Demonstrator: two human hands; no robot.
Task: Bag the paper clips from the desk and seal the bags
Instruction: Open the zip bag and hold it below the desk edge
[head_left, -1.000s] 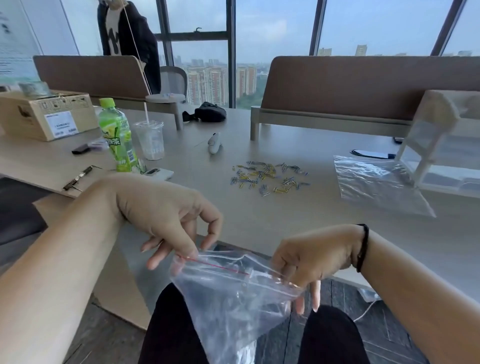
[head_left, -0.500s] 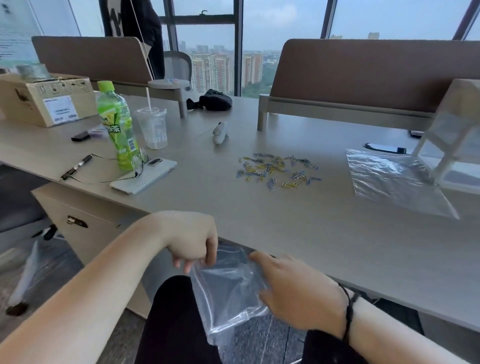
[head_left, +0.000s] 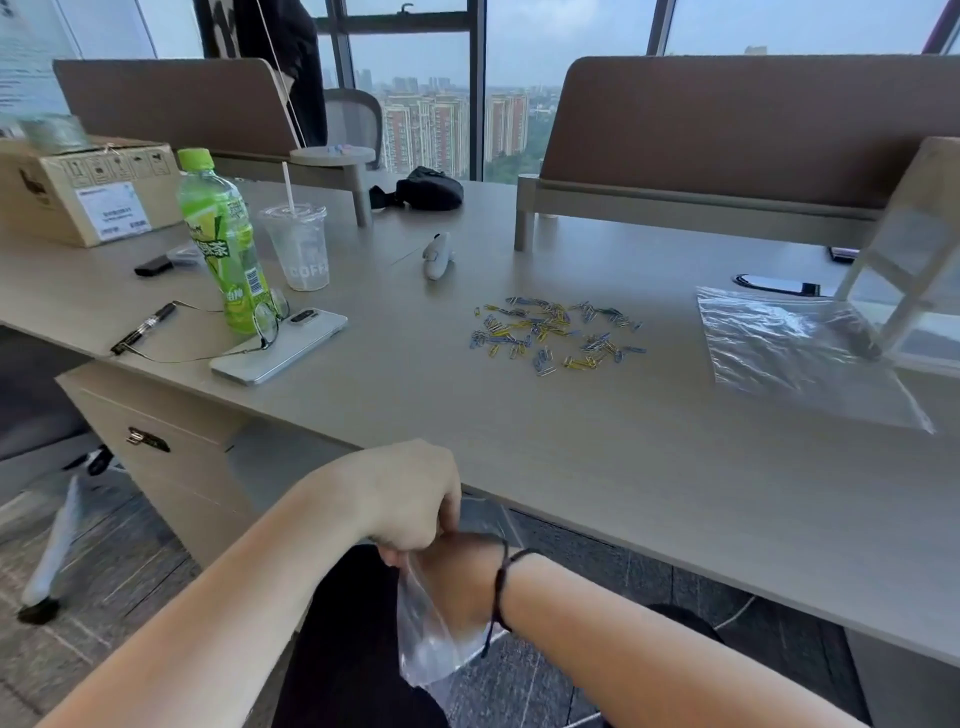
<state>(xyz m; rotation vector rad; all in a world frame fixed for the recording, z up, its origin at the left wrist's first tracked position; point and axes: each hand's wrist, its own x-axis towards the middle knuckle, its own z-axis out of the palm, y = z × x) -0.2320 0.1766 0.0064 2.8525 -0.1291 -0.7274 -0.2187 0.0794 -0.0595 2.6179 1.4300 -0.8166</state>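
Observation:
A loose pile of blue, yellow and silver paper clips lies on the grey desk. Below the desk's front edge, over my lap, my left hand pinches the rim of a clear zip bag. My right hand is pushed inside that bag up to the wrist, its fingers hidden behind the plastic. Both hands are well short of the clips. A second clear bag lies flat on the desk at the right.
At the desk's left stand a green bottle, a plastic cup, a phone with glasses on it, a pen and a cardboard box. A clear frame box sits far right, on the second bag's corner.
My right hand has slid from the bag's outer edge into the bag up to the wrist. My left hand has moved to the right along the rim and stays pinched on it. The view has tilted down.

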